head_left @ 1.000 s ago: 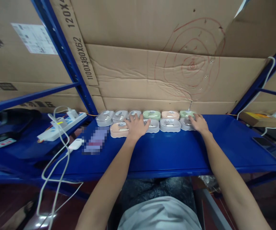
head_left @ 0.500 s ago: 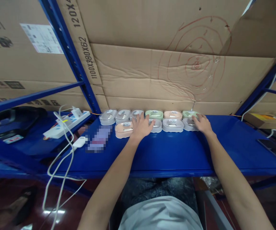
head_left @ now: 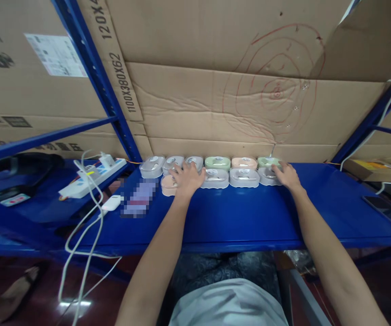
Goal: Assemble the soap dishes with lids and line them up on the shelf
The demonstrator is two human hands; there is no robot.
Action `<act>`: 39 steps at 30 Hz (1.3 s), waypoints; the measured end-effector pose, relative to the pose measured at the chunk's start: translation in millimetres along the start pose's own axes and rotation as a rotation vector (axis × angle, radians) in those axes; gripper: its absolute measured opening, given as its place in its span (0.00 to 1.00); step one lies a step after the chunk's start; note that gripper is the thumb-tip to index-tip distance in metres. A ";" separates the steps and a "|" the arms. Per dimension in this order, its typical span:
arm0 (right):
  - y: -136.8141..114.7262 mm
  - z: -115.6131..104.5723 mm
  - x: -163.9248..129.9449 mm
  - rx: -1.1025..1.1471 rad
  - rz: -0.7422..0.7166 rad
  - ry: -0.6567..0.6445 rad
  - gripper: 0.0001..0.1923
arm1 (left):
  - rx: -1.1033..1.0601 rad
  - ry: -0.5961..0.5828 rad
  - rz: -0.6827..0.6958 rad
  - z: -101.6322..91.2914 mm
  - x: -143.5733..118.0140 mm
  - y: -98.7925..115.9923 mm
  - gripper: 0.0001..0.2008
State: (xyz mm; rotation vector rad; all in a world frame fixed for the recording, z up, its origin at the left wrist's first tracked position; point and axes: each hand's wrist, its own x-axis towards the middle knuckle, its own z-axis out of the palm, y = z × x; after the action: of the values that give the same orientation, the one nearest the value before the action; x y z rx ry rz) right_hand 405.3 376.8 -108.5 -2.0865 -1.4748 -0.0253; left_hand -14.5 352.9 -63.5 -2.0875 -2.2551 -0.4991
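Cases, small and pastel, sit in two rows at mid-frame, long axes running left to right. The left hand lies spread flat on the peach case at the front row's left end; the right hand, fingers loosely open, touches the grey case at its right end. Both rows rest on the blue shelf, backed by cardboard, with a power strip at left.

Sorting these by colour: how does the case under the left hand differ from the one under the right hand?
The peach case under the left hand is pinkish orange; the grey case under the right hand is pale grey. Peach sits at the front row's left end, grey at its right end. Both are rounded, lying flat on the blue shelf.
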 end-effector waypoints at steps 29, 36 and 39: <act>21.4 10.4 14.7 0.337 0.242 0.214 0.21 | -0.034 0.120 0.126 11.8 17.0 -12.3 0.31; 22.5 15.1 8.2 0.444 0.259 0.256 0.23 | -0.025 0.152 0.138 7.8 14.6 -6.8 0.30; 21.7 15.5 7.0 0.482 0.248 0.266 0.24 | -0.030 0.140 0.129 6.2 12.9 -5.3 0.30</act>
State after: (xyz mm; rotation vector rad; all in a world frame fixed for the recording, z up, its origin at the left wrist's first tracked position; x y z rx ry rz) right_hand 422.2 385.2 -128.6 -1.7727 -0.9441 0.1312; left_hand -19.7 366.7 -67.5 -2.1212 -2.0357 -0.6533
